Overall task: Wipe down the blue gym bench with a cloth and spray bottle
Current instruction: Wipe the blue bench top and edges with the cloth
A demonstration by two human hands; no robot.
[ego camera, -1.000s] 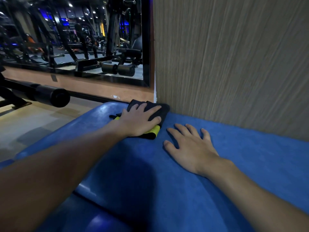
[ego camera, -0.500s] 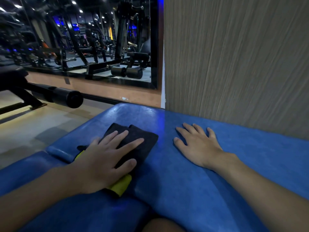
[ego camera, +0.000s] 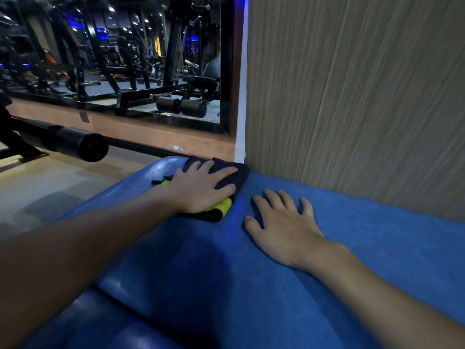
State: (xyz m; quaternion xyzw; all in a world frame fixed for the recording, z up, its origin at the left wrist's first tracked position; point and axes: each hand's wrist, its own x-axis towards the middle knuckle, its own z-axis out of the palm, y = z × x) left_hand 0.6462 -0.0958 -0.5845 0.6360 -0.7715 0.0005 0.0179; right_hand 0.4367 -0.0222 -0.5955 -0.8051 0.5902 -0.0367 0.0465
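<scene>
Fingers [ego camera: 221, 172] of L hand [ego camera: 198, 191] pressed flat on folded black-and-yellow cloth [ego camera: 240, 173] at far end of blue padded bench [ego camera: 251, 311], length running back toward person; R hand [ego camera: 284, 230] flat beside

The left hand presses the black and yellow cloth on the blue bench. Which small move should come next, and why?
Probably pull the black and yellow folded cloth toward the body along the blue padded bench. The left hand presses it flat at the far end, beside the wood-grain wall, so most of the pad lies nearer.
</scene>
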